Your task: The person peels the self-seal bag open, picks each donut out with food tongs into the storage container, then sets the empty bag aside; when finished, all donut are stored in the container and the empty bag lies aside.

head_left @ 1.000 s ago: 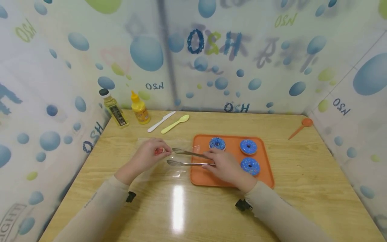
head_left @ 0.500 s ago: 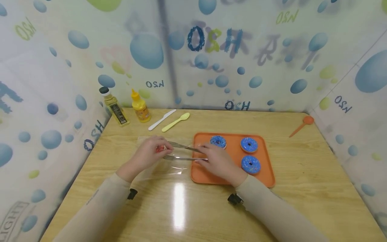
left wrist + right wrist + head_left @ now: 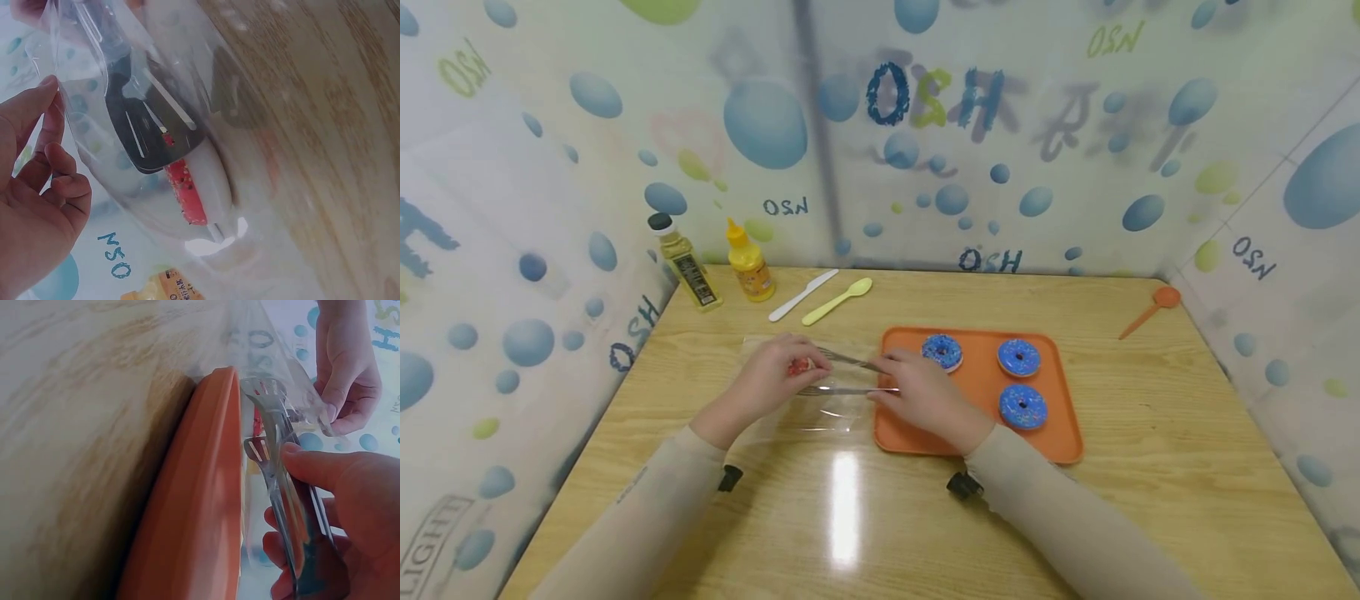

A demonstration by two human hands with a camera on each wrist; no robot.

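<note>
My left hand (image 3: 760, 383) pinches the edge of a clear plastic bag (image 3: 838, 421) that lies left of the orange tray. Inside the bag is a red-iced doughnut (image 3: 185, 190) with sprinkles and a pale base, partly hidden behind my left fingers in the head view. My right hand (image 3: 928, 398) holds metal tongs (image 3: 850, 390) over the tray's left edge, arms spread apart. Their slotted ends (image 3: 165, 134) reach into the bag, overlapping the doughnut in the left wrist view. Nearest the right hand on the tray (image 3: 917, 447) is a blue-iced doughnut (image 3: 932, 360).
Two more blue doughnuts, an upper one (image 3: 1006, 360) and a lower one (image 3: 1022, 418), sit on the tray's right side. Along the back stand an oil bottle (image 3: 694, 275) and a yellow squeeze bottle (image 3: 752, 273), beside a white knife (image 3: 797, 300) and yellow spoon (image 3: 831, 307). An orange spoon (image 3: 1165, 297) lies far right.
My right hand has moved left, pushing the tongs' ends farther into the bag toward my left hand. The left hand has stayed nearly still, still pinching the bag.
</note>
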